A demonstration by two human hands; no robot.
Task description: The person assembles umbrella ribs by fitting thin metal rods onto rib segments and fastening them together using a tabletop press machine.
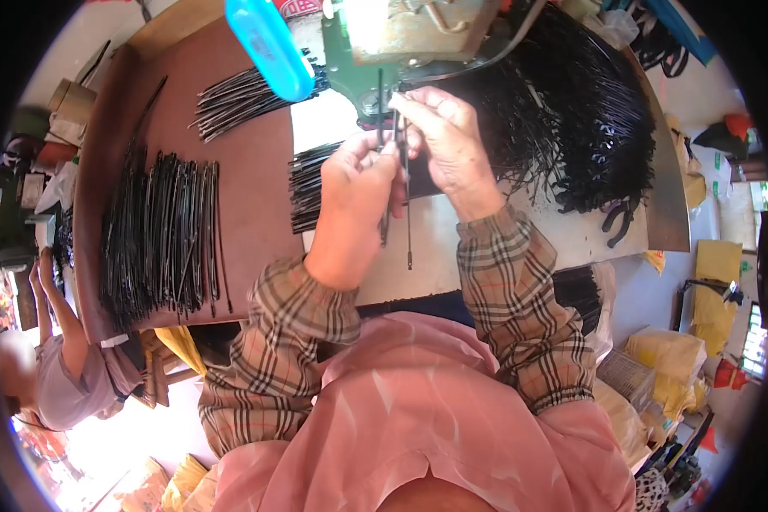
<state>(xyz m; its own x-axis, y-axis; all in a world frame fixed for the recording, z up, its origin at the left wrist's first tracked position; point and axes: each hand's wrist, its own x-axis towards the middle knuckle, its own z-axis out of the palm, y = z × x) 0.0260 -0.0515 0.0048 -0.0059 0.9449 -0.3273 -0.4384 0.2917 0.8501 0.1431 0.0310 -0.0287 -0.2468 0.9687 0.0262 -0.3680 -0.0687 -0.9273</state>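
Note:
Both hands are raised close together in front of a green machine [343,77] at the top middle. My left hand [358,183] is closed around thin black rods [410,230] that hang down between the hands. Beside it, my right hand [444,132] pinches the upper part of the rods with thumb and fingers. The rods stand nearly upright in view, their lower ends over the pale part of the table. Just left of my left hand lies a bundle of black rods [309,188].
A wide row of black rods [166,235] and a smaller bundle [235,102] lie on the brown table [252,183]. A large black heap [589,111] and pliers [618,224] are at right. A blue object [273,51] is above. Another person [72,375] is at far left.

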